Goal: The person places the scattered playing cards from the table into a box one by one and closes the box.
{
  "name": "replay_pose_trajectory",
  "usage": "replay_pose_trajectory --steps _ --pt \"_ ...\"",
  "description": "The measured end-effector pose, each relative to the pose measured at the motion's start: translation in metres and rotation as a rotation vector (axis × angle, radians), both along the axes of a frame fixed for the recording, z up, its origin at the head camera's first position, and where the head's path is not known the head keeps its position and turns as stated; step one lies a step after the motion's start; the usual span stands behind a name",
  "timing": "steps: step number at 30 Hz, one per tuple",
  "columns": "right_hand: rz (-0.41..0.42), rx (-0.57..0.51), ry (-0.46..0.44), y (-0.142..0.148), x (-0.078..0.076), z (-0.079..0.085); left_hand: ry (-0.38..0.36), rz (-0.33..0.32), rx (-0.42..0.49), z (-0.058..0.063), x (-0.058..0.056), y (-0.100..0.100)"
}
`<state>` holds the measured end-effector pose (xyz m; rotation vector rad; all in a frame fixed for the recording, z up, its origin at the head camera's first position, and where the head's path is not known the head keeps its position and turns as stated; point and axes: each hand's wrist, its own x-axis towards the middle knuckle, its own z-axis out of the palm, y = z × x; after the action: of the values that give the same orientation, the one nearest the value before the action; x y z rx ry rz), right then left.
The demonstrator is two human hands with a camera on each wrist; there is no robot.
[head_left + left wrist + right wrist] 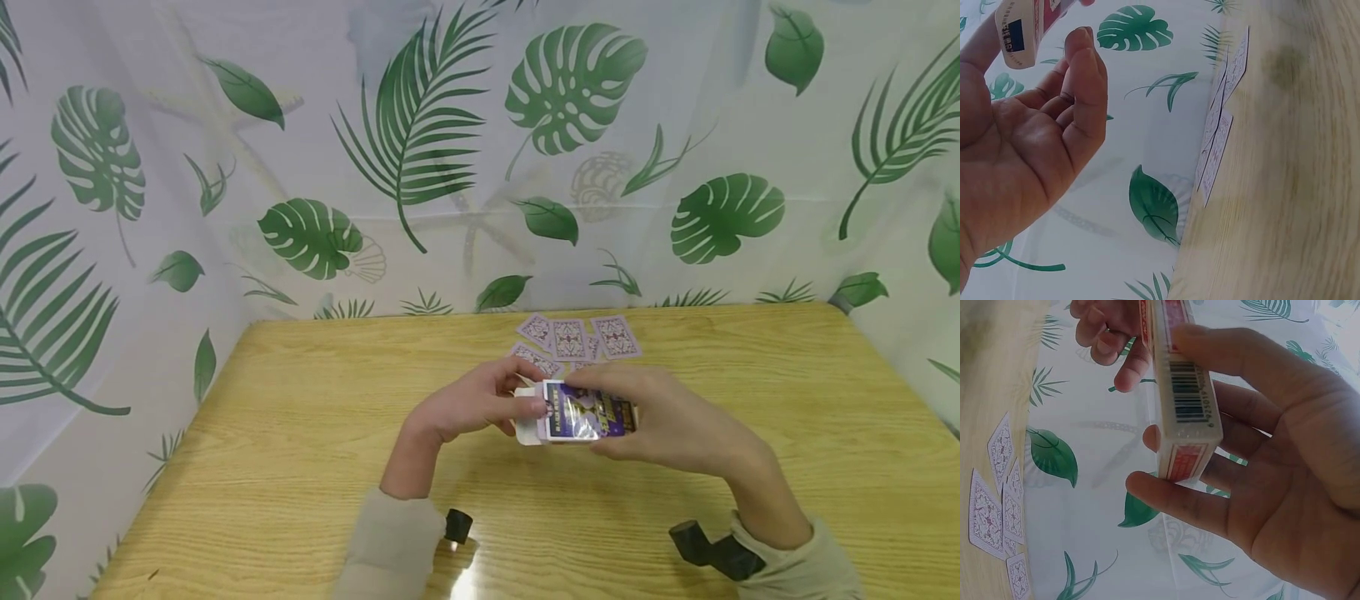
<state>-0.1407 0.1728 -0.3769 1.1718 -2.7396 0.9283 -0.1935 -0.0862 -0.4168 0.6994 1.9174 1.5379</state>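
Observation:
A playing-card box (588,412) with a purple, shiny printed face is held above the table, its white end flap (528,417) opened out to the left. My right hand (671,417) grips the box's right end, thumb on one side and fingers on the other. With its thumb at the flap end, my left hand (472,400) pinches the box there. The right wrist view shows the box's narrow side (1188,394) with a barcode and red panels. In the left wrist view the flap (1016,34) shows near the thumb. What lies inside the box is hidden.
Several loose playing cards (567,339) lie face down, partly overlapping, on the wooden table (337,375) just beyond the hands. A white leaf-print cloth (450,167) hangs behind the table and at its sides. Black devices (457,527) sit at both wrists.

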Motion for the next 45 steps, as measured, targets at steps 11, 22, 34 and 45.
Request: replay_pose_trajectory --steps 11,22,34,45 --pt "-0.012 0.004 0.005 0.0 0.001 0.0 0.06 -0.026 -0.008 -0.005 -0.001 0.003" --pt "-0.012 -0.03 -0.005 0.0 0.003 0.002 0.137 -0.063 0.036 -0.011 -0.004 0.003" --pt "-0.021 -0.039 -0.006 0.0 0.003 0.002 0.231 -0.026 0.015 -0.009 -0.001 0.003" --pt "-0.08 -0.108 -0.032 0.0 0.0 0.002 0.259 0.113 -0.054 0.014 0.009 -0.011"
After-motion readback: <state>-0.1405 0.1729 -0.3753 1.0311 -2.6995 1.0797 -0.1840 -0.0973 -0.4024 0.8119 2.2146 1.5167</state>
